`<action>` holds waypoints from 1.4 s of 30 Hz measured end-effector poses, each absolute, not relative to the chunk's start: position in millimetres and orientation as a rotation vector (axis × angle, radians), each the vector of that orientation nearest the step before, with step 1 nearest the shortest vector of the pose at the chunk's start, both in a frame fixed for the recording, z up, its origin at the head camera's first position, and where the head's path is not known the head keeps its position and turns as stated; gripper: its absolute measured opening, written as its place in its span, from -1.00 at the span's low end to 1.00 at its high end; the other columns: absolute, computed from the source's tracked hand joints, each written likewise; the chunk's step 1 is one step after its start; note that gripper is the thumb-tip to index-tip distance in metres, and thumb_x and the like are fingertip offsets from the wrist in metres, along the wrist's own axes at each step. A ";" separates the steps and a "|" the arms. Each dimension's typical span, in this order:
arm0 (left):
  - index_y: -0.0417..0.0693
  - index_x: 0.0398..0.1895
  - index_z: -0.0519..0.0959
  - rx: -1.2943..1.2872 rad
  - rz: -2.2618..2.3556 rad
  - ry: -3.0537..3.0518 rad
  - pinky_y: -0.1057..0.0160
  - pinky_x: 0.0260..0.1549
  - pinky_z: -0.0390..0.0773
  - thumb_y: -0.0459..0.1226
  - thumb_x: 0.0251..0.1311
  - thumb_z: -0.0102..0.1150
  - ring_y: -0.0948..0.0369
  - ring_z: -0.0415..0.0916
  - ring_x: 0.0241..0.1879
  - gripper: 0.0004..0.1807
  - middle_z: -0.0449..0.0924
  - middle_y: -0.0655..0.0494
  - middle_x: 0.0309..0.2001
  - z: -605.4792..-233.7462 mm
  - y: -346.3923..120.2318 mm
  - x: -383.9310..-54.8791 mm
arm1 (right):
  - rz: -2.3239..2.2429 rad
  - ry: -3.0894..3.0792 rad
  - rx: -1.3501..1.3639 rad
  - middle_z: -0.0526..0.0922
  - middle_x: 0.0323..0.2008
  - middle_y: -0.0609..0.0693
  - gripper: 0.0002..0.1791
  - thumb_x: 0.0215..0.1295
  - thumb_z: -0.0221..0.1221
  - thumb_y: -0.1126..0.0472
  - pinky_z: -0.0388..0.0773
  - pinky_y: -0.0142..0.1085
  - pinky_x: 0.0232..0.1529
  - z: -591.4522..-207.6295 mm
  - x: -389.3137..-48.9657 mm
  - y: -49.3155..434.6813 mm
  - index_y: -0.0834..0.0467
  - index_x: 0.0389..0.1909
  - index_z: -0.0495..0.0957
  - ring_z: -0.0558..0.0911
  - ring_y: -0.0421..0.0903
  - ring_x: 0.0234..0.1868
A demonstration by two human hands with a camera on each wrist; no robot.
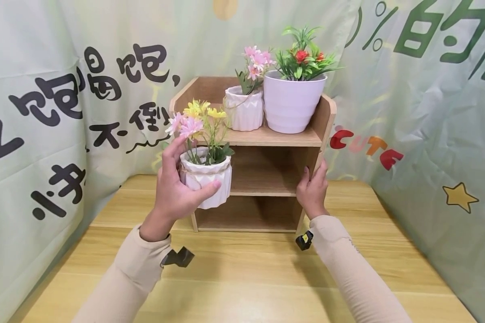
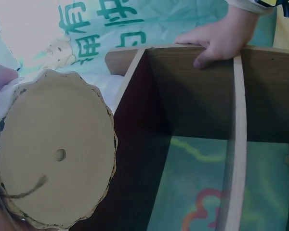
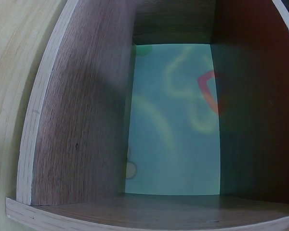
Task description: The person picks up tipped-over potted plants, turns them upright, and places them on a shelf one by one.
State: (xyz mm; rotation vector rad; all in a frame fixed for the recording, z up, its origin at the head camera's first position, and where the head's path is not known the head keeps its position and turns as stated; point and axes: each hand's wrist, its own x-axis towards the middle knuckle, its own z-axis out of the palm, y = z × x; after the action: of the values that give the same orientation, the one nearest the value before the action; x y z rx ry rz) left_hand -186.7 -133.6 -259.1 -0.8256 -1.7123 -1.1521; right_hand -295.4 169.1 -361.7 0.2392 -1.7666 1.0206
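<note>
My left hand (image 1: 174, 193) holds a small white flower pot (image 1: 210, 197) with twine round its neck, fingers at its left side and thumb across the front. Pink and yellow artificial flowers (image 1: 202, 119) stand in it. The pot is raised before the left part of a wooden shelf (image 1: 266, 142), overlapping it in the head view. Its underside (image 2: 58, 125), with a small hole and a loose twine end, shows in the left wrist view. With the thumb inside and fingers outside, my right hand (image 1: 313, 190) grips the shelf's right side panel (image 2: 192, 62).
On the top tier stand a white pot (image 1: 244, 110) with pink flowers and a larger white pot (image 1: 294, 103) with red flowers and green leaves. Below are two open compartments. The shelf sits on a wooden table (image 1: 242, 278), with printed curtains (image 1: 420, 134) around it.
</note>
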 end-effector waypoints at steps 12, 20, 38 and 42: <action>-0.22 0.31 0.14 -0.844 -1.154 -1.682 0.23 -0.01 0.54 -0.22 -0.31 0.51 0.00 0.48 0.07 0.03 0.47 -0.27 0.10 -240.7 -133.2 -193.9 | 1.030 -1.795 0.237 0.50 -0.01 0.47 -0.50 0.42 0.01 0.28 0.46 0.19 0.01 -364.7 -292.7 167.4 0.33 0.29 0.14 0.55 0.35 0.02; -0.19 0.31 0.14 -0.831 -1.117 -1.659 0.20 -0.04 0.55 -0.21 -0.28 0.51 0.10 0.41 0.17 0.02 0.47 -0.21 0.13 -223.1 -132.0 -202.5 | 1.021 -1.799 0.245 0.49 0.01 0.47 -0.49 0.43 0.00 0.27 0.46 0.19 0.02 -363.8 -292.6 168.9 0.33 0.31 0.13 0.54 0.35 0.04; -0.09 0.30 0.21 -0.678 -1.067 -1.654 0.20 -0.08 0.52 -0.21 -0.23 0.54 0.20 0.47 0.04 -0.04 0.48 -0.05 0.13 -197.7 -115.6 -219.0 | 1.038 -1.786 0.225 0.51 -0.01 0.45 -0.51 0.41 0.02 0.30 0.47 0.20 0.00 -360.3 -293.8 168.5 0.30 0.30 0.15 0.56 0.35 0.01; -0.08 0.29 0.21 -0.600 -1.040 -1.674 0.22 0.01 0.44 -0.17 -0.20 0.52 0.22 0.42 0.10 -0.06 0.44 -0.03 0.18 -194.4 -114.0 -225.6 | 1.023 -1.784 0.230 0.49 0.00 0.47 -0.50 0.42 0.02 0.28 0.46 0.19 0.01 -360.7 -293.7 167.9 0.33 0.30 0.14 0.54 0.35 0.03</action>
State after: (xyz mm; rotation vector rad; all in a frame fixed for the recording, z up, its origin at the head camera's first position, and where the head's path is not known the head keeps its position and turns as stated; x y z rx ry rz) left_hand -225.6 -114.0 -194.4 -0.5998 -1.6740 -1.0398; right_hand -293.7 167.9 -360.7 0.2295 -1.7837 1.0226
